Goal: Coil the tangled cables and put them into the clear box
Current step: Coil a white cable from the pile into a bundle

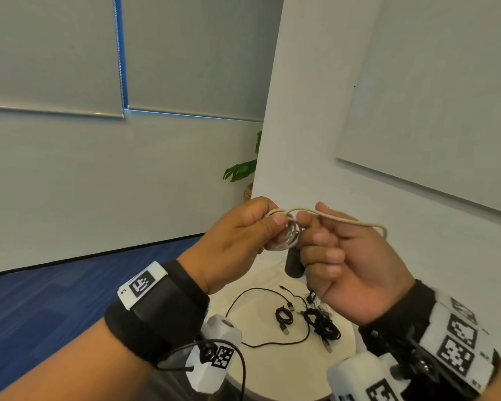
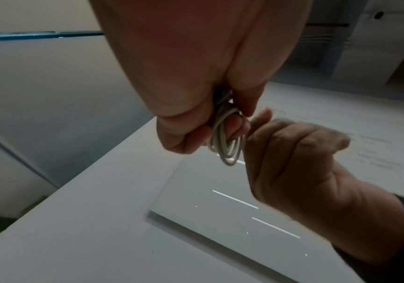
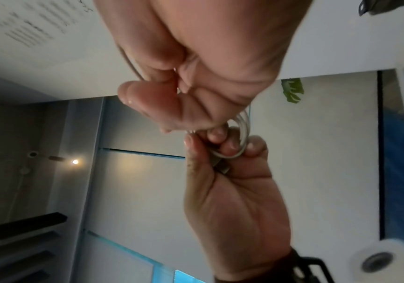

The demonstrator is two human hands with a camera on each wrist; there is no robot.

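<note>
Holding a small white cable [image 1: 284, 234] coil between them, the left hand [image 1: 237, 241] pinches its loops while the right hand [image 1: 350, 264] grips the loose strand trailing over its knuckles. Black cables [image 1: 321, 324] lie on the round table [image 1: 261, 369] below both hands.

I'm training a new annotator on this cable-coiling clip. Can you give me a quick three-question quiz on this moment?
1. True or false: the white cable is held up in the air by both hands.
2. Which hand holds the small coiled loops? A) left hand B) right hand C) neither
3. Fill in: the cables lying on the round table are ____ in colour.

Key: 1 true; 2 A; 3 black. The black cables lie partly bundled, one loose.
</note>
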